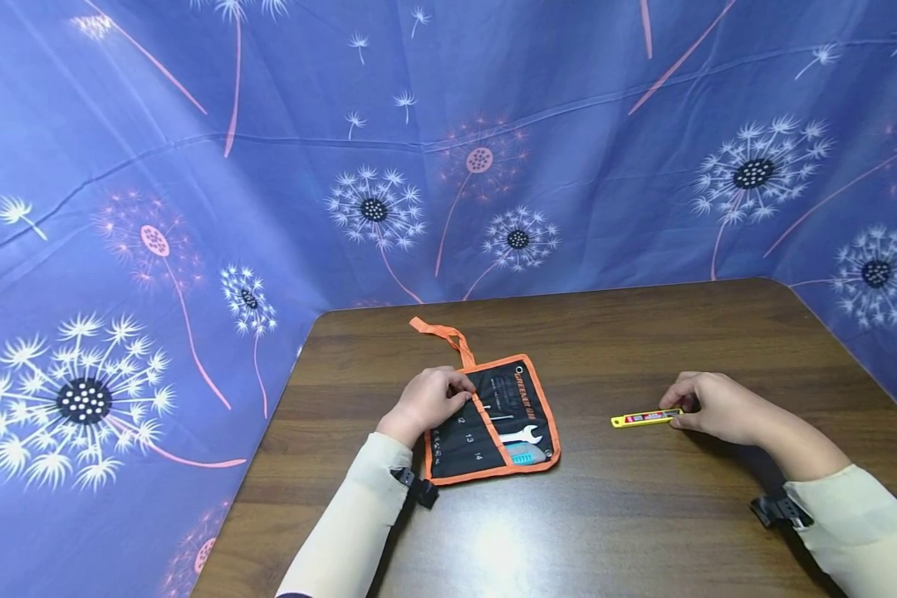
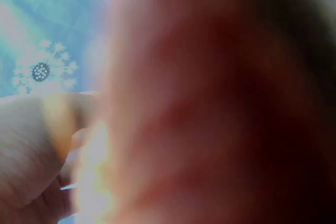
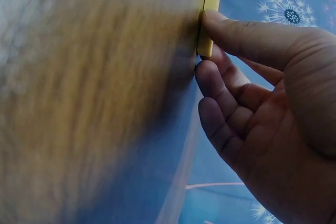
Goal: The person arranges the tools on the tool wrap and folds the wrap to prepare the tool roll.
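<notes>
A black tool pouch (image 1: 448,444) with orange trim lies unfolded on the table, left of centre. My left hand (image 1: 435,402) pinches the orange edge of its pocket near the upper left; in the left wrist view a large blur hides most of this grip. An open-end wrench (image 1: 522,435) and a light-blue-handled tool (image 1: 526,453) stick out of the pocket, with a thin metal shaft above them. On the right, my right hand (image 1: 720,405) holds one end of a slim flat yellow piece (image 1: 640,419) with a printed label and a hole at its far end, between thumb and fingers, low over the table.
The brown wooden table (image 1: 561,531) reaches back to a blue dandelion-print cloth (image 1: 613,199) that hangs behind it and along both sides. An orange tie strap (image 1: 444,332) trails from the pouch's top edge toward the back.
</notes>
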`<action>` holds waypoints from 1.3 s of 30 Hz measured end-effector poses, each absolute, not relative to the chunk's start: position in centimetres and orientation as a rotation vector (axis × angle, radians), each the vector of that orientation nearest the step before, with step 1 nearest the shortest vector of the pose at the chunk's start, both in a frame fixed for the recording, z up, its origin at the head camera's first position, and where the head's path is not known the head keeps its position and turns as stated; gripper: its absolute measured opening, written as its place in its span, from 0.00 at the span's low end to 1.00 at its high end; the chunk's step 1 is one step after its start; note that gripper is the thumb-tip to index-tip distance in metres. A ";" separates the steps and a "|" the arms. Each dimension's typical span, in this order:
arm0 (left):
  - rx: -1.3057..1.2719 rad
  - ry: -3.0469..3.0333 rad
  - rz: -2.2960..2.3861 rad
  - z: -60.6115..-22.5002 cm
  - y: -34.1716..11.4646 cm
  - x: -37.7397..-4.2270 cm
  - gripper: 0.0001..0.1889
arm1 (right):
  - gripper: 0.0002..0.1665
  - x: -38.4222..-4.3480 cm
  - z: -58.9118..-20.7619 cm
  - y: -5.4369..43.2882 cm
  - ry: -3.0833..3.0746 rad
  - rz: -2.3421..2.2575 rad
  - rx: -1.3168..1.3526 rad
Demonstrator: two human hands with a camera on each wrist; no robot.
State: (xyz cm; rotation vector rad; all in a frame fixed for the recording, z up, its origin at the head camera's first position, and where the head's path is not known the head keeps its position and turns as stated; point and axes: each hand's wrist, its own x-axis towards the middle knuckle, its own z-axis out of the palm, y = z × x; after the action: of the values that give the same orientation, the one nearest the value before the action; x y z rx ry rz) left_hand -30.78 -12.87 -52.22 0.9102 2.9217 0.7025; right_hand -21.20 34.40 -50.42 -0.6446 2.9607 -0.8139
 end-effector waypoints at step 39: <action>0.986 2.957 0.606 -52.6 -12.6 -30.8 0.01 | 0.17 -21.1 -50.6 34.4 3.025 -0.811 -0.728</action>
State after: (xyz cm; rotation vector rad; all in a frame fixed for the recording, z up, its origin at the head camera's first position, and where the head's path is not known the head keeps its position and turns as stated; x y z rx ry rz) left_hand -30.78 -12.56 -52.59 0.9864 2.9572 0.6059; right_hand -21.05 34.43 -50.62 -0.7284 3.0246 -0.8109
